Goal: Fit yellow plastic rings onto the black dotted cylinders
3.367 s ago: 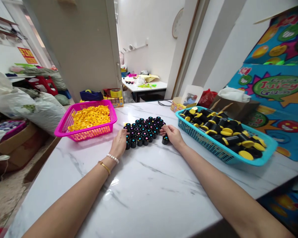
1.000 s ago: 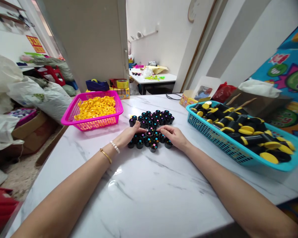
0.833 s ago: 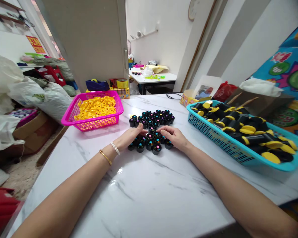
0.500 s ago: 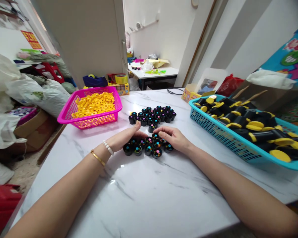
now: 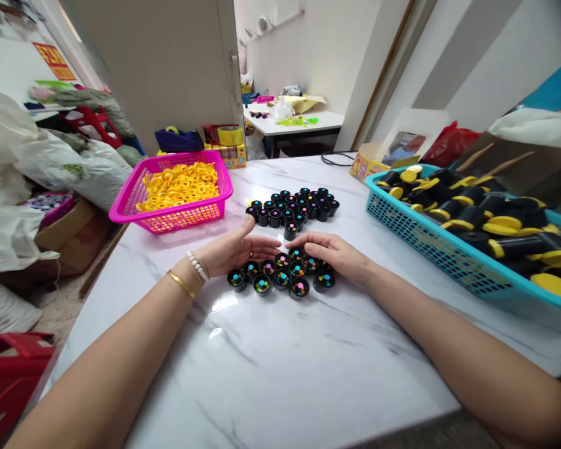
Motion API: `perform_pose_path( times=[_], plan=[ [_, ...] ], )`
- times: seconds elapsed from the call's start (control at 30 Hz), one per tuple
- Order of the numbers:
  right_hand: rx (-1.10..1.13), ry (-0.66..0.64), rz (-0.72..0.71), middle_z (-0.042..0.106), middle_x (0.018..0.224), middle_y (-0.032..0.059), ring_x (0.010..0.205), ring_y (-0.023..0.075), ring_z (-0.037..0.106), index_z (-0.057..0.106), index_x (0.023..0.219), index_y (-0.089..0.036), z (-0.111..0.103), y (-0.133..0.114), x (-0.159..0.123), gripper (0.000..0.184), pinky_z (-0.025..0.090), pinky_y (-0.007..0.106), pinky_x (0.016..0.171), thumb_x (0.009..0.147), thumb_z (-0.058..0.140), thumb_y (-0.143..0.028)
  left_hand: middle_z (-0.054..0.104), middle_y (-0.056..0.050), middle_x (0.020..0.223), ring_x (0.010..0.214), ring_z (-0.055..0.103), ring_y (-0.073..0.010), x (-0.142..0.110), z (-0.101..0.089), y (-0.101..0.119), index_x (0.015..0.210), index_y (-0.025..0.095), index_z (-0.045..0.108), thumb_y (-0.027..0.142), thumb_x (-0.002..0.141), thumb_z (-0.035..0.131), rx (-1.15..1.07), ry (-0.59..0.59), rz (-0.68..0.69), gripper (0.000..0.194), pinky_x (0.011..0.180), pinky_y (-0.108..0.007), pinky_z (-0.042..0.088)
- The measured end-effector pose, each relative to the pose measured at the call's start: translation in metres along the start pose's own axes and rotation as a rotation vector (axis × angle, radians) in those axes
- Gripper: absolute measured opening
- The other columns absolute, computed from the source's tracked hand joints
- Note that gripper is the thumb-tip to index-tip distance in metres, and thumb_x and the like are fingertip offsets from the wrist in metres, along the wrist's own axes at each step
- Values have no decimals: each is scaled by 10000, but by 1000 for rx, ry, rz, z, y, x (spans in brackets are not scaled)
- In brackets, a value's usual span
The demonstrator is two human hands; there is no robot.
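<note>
Between my hands on the marbled white table point(image 5: 280, 362) stands a cluster of small black cups point(image 5: 281, 279) with colourful bits inside. My left hand point(image 5: 234, 248) lies along the cluster's left and far side, fingers stretched out and thumb raised. From the far right, my right hand point(image 5: 330, 252) curves round the cups with its fingers extended, partly hiding a few of them. Neither hand grips a cup. Farther back stands a second group of similar black cups point(image 5: 287, 212), with one cup point(image 5: 291, 231) at its near edge.
At the left, a pink basket point(image 5: 182, 221) holds many yellow rings point(image 5: 182, 185). A turquoise basket point(image 5: 430, 265) full of black and yellow cylinders stands at the right. Behind are a tape dispenser point(image 5: 179, 140), yellow tape rolls point(image 5: 230, 135) and an opened small box point(image 5: 367, 160).
My left hand has turned its palm more into view, its fingers straighter. The near cups are spread slightly wider. The camera view has shifted a little.
</note>
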State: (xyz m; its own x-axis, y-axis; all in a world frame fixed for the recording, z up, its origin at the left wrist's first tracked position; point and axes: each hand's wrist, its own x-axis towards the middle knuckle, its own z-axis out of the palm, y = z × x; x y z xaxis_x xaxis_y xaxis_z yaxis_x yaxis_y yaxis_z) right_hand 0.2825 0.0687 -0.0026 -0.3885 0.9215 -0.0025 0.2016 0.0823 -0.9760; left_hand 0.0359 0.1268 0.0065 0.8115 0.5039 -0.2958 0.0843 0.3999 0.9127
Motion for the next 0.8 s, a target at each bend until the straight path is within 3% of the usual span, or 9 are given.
perform_pose_path(
  times=[0.27,0.5,0.67,0.8],
  plan=[
    [78,-18,18,656,1111,51,1031,204,585,641,1098,-216,8,3,0,339,451,348,900,842,581,-430,596,-113,1274,1222,500,-275,-6,4,0,1179,187,631,737,817,310,92,69,14,732,999,-377,387],
    [83,31,13,670,1068,45,1004,202,591,654,1074,-214,12,6,1,329,456,336,879,852,569,-442,506,-78,1380,1295,423,-269,-14,13,1,1258,226,571,769,776,332,119,51,17,764,1019,-373,361],
    [154,45,41,682,983,43,896,189,605,669,1014,-210,14,6,1,316,472,309,786,838,585,-457,485,-97,1397,1307,410,-276,-17,25,-10,1223,191,588,749,805,297,15,163,38,756,1016,-383,379],
    [124,-30,-1,678,962,34,914,189,600,668,967,-209,20,2,-1,282,466,301,799,827,598,-444,550,-148,1320,1232,486,-300,-19,38,-21,1215,144,583,754,811,268,-115,279,66,797,984,-414,412]
  ],
)
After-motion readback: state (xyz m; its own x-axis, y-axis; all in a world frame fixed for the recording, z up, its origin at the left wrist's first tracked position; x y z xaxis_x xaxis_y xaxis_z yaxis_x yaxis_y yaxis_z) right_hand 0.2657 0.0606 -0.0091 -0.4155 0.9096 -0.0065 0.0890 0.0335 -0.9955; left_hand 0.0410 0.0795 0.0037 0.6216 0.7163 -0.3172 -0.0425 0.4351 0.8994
